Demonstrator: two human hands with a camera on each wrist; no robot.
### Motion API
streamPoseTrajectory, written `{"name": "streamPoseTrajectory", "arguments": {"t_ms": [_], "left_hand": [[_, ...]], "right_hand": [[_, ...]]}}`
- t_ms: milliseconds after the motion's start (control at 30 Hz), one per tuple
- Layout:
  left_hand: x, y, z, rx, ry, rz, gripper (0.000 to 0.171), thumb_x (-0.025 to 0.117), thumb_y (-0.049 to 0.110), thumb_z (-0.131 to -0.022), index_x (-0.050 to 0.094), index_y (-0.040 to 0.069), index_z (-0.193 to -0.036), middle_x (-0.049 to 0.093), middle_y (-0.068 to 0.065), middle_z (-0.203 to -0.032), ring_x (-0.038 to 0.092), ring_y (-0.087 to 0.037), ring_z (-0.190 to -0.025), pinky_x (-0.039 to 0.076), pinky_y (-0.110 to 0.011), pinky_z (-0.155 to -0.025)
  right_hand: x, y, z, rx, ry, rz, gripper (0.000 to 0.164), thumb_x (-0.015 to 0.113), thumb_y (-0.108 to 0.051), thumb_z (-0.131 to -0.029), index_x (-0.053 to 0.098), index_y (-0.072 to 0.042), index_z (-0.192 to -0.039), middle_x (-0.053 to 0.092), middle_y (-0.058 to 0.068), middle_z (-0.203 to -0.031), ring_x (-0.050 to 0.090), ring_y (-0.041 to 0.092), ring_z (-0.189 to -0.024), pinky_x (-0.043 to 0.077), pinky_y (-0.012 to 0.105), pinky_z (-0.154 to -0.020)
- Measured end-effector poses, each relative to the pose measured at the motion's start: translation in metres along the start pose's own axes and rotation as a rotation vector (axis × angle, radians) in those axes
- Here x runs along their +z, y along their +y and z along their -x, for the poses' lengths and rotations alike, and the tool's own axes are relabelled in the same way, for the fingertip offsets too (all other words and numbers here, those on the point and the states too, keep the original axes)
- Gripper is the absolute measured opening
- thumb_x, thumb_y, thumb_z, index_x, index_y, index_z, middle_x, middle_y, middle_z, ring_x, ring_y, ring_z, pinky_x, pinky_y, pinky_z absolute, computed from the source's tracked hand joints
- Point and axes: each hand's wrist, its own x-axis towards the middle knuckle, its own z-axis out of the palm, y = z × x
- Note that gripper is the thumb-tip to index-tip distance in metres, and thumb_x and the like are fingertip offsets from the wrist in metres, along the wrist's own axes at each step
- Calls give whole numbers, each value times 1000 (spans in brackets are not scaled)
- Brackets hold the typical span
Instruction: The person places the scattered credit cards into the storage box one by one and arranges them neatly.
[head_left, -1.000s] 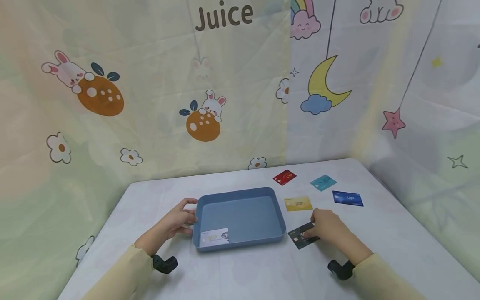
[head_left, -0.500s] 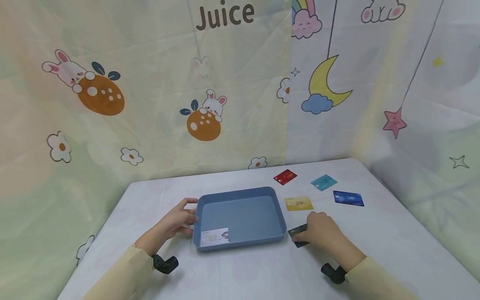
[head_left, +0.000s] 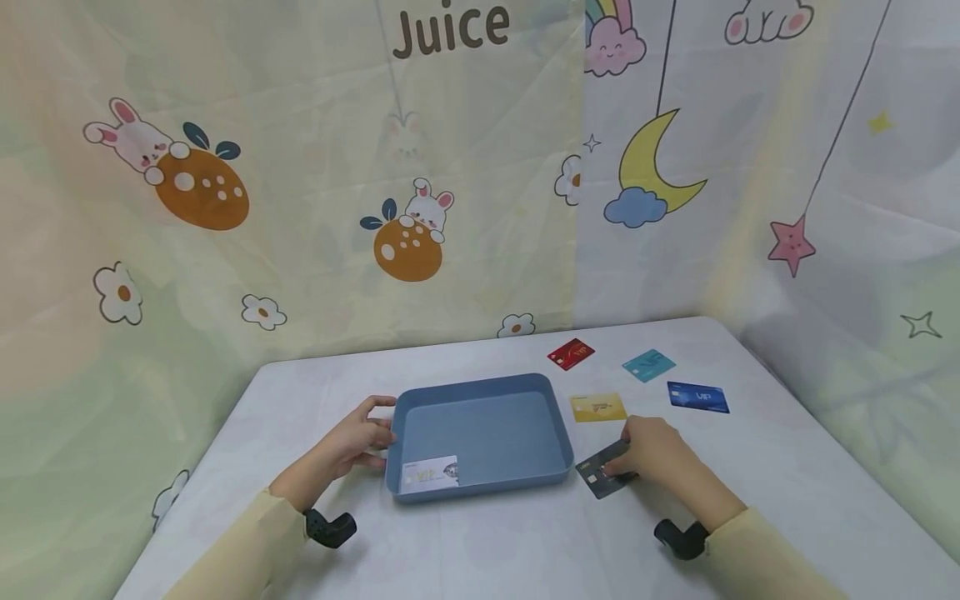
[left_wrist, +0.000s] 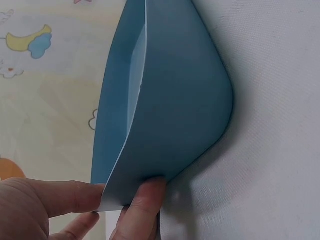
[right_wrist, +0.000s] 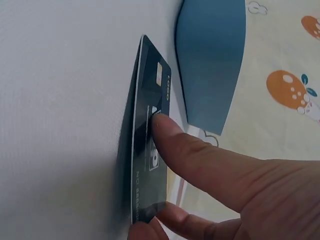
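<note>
A blue rectangular tray (head_left: pixel 480 437) sits on the white table, with a white VIP card (head_left: pixel 430 474) in its near left corner. My left hand (head_left: pixel 358 435) holds the tray's left side; in the left wrist view its fingers (left_wrist: pixel 150 197) lie against the outer wall and at the rim. Just right of the tray, my right hand (head_left: pixel 656 454) pinches a dark grey card (head_left: pixel 602 471). In the right wrist view the thumb lies on the card's printed face, with other fingertips at its lower edge. A narrow shadow shows behind the card.
On the table's right side lie a gold card (head_left: pixel 597 407), a red card (head_left: pixel 571 354), a teal card (head_left: pixel 649 365) and a blue VIP card (head_left: pixel 698 397). A printed cloth backdrop (head_left: pixel 300 192) hangs behind the table.
My right hand shifted left over the dark grey card, then came back right, so more of the card's face shows again. The left hand and tray have hardly moved.
</note>
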Motion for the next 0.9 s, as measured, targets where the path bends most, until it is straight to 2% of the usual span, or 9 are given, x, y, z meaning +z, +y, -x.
{"name": "streamPoseTrajectory", "arguments": {"t_ms": [133,333,433,633,900], "left_hand": [[0,0,1,0,-5,11,76,64,-6,-89,34,17,-155,54,-26,-145,68,-25,-103,60,-36,-63],[-1,-1,1,3,-6,9,76,63,-5,-89,34,17,-156,54,-26,-145,68,-26,-103,60,-37,-64],[-1,-1,1,2,-6,8,76,64,-5,-89,34,17,-156,54,-26,-145,67,-26,-104,61,-38,-65],[1,0,2,0,0,9,75,63,-5,-89,35,18,-155,53,-27,-146,67,-26,-104,61,-38,-66],[1,2,2,-3,4,4,74,63,-4,-90,35,18,-155,52,-27,-145,66,-27,-104,62,-39,-68]], "right_hand": [[-4,6,-3,7,0,-66,45,90,-27,-78,67,2,-104,65,8,-88,57,23,-81,50,34,-70],[-6,18,-7,21,-8,-220,31,83,-18,-86,69,1,-106,69,13,-95,60,23,-81,56,32,-65],[-7,23,-9,8,-9,-255,26,79,-15,-88,70,1,-107,70,14,-97,61,22,-81,57,32,-65],[-11,33,-14,-23,25,-281,23,72,-13,-93,72,3,-110,72,16,-100,62,20,-81,56,32,-67],[-16,43,-18,7,13,-402,28,67,-13,-98,69,6,-118,69,12,-92,61,18,-73,50,30,-66]]}}
